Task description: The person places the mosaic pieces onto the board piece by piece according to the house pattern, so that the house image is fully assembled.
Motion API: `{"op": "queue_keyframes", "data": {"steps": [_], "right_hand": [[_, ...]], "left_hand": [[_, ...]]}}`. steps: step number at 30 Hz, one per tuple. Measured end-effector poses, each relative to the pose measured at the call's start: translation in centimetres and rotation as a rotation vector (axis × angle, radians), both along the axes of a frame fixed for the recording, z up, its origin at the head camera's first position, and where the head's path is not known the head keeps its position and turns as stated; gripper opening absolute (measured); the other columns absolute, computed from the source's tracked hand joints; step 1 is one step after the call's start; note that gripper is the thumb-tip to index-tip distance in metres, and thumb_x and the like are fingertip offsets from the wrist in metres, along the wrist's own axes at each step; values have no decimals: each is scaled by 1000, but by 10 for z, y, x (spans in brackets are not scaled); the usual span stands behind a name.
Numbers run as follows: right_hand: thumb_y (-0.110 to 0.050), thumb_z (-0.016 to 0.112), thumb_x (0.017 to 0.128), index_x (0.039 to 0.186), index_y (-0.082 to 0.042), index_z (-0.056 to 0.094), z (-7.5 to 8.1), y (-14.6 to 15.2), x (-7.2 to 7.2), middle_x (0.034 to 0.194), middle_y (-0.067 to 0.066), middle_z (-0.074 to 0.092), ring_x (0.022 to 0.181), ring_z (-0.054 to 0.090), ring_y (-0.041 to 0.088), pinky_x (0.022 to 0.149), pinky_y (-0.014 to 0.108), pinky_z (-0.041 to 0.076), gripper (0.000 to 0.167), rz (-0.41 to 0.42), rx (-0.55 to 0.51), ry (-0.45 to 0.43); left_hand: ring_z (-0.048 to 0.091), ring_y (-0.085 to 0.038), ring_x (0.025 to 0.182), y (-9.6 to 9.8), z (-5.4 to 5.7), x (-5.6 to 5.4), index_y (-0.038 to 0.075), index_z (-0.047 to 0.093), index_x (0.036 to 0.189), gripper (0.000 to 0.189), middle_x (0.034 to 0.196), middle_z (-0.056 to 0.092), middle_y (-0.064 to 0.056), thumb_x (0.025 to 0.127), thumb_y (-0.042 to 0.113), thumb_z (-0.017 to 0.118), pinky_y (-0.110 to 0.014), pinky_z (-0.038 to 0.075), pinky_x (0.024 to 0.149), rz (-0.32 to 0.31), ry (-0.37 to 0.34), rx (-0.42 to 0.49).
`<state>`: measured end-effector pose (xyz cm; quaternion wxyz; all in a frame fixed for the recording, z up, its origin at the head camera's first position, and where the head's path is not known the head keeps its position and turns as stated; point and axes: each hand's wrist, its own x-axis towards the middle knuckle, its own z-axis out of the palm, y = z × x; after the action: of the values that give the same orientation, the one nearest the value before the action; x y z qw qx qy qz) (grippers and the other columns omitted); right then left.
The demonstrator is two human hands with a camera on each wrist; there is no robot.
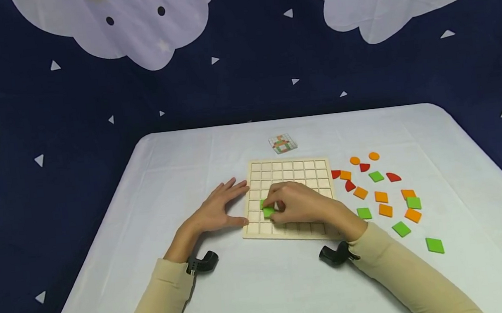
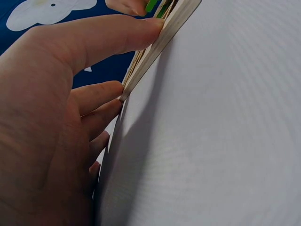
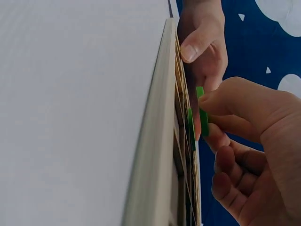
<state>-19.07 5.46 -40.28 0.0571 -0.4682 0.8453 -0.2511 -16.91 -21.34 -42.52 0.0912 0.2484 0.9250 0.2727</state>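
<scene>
My right hand [image 1: 298, 202] is over the left part of the wooden grid board [image 1: 291, 234]. Between thumb and fingers it pinches a green square tile [image 3: 203, 113], held close above the grid. A second green tile [image 3: 191, 127] sits in the board just below it. My left hand [image 1: 217, 207] has its fingers spread, with thumb and fingertips against the board's left edge; the left wrist view shows the thumb [image 2: 141, 35] at the rim. The right hand covers part of the grid.
Right of the board lie loose pieces: orange squares [image 1: 385, 210], green squares [image 1: 434, 245], red quarter-circles [image 1: 393, 177] and orange discs [image 1: 373, 156]. Behind the board is a small pattern card [image 1: 283, 144]. All of it rests on a white table [image 1: 205, 156] before a dark blue cloud-print backdrop [image 1: 248, 76].
</scene>
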Motion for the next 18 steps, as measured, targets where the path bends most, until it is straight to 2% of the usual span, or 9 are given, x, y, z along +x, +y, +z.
{"op": "queue_keyframes", "data": {"steps": [8, 18], "right_hand": [[-28, 69, 79, 105, -21, 75, -1, -7, 3, 90, -13, 59, 71, 53, 2, 62, 21, 45, 27, -13, 27, 39], [-32, 72, 80, 103, -21, 76, -4, -11, 6, 92, -13, 60, 71, 53, 3, 61, 20, 46, 26, -24, 38, 24]], "left_hand": [[7, -16, 145, 0, -2, -1, 23, 40, 148, 84, 155, 26, 12, 76, 49, 75, -43, 3, 116, -6, 11, 8], [7, -16, 145, 0, 1, 0, 23, 40, 148, 84, 155, 26, 13, 76, 49, 75, -42, 3, 116, 1, -2, 2]]}}
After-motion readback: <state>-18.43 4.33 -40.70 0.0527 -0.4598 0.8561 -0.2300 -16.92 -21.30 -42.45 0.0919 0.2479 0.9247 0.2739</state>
